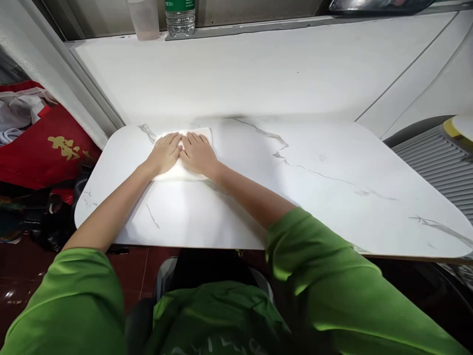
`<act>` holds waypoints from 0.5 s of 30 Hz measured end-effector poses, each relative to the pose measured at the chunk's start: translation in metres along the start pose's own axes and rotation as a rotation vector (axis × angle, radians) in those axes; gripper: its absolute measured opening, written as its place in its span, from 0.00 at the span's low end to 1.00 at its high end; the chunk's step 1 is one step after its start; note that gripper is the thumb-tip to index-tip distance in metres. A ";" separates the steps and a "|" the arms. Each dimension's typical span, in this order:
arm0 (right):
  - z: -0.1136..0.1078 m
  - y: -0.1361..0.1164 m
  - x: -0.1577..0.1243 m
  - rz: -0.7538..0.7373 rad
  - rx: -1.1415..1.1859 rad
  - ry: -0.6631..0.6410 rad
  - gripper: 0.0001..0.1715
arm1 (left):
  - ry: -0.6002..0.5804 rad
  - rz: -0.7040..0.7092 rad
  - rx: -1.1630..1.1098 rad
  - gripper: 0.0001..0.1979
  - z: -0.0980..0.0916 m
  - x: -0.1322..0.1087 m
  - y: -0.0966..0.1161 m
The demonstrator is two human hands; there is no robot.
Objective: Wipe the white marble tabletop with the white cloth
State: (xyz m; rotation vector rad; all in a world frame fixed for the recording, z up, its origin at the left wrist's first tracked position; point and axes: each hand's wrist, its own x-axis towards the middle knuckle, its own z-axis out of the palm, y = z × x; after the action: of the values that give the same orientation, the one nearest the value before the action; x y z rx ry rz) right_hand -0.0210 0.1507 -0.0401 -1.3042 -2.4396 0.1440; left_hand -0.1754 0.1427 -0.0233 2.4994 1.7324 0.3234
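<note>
A pale, cream-white cloth (177,172) lies flat on the white marble-patterned table (314,207), left of its middle. My left hand (165,153) rests palm down on the cloth, fingers stretched out. Beside it, my right hand (198,154) also presses flat on the cloth, its fingers extended and slightly apart. The two hands touch or nearly touch at the thumbs. Both palms and part of the cloth beneath them are hidden.
On the ledge behind the table stand a translucent cup (144,19) and a green-labelled water bottle (180,18). A red bag (44,143) is at the left. To the right is a grey ribbed appliance (436,158). A white wall panel (236,79) borders the table's far edge.
</note>
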 end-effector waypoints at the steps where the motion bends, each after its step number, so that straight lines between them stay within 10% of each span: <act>1: 0.003 0.005 0.010 0.007 0.005 0.009 0.33 | 0.009 0.010 -0.006 0.28 0.001 0.011 -0.007; 15: 0.011 0.036 0.075 0.084 0.041 0.040 0.30 | 0.046 -0.069 -0.142 0.28 0.004 0.085 -0.045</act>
State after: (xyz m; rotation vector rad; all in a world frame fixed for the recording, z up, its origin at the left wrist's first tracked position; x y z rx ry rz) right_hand -0.0350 0.2335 -0.0390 -1.3789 -2.3368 0.1873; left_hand -0.1873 0.2380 -0.0254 2.3460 1.7413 0.4833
